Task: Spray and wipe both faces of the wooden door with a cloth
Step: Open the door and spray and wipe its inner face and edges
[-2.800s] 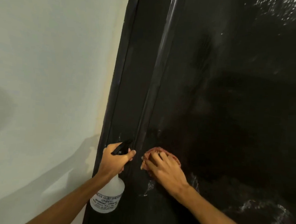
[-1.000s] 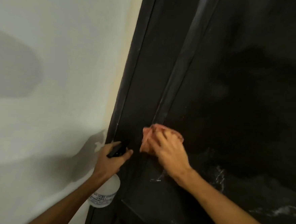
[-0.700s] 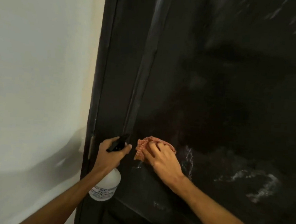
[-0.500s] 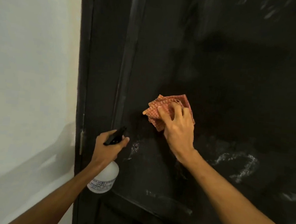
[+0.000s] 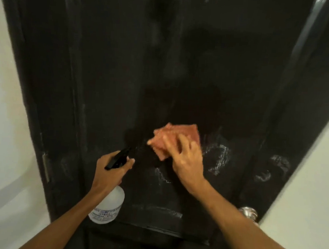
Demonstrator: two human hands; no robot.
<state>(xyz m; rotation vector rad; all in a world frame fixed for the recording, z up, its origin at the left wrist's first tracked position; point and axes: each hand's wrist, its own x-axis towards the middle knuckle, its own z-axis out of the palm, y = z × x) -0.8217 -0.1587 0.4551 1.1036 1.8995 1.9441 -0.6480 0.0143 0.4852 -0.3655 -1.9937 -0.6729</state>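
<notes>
- Pressing cloth [image 5: 176,137] flat on door [image 5: 164,66], right hand [image 5: 186,161] had fingers spread.
- Wet streaks [image 5: 219,157] lay at its 3 o'clock; right hand nearer.
- Left hand [image 5: 108,171] gripped bottle [image 5: 109,208].

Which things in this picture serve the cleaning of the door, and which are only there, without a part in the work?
In use:
wooden door
cloth, pressed on it by the right hand
spray bottle, held by the left hand

Only there:
door knob
hinge
white wall
</notes>
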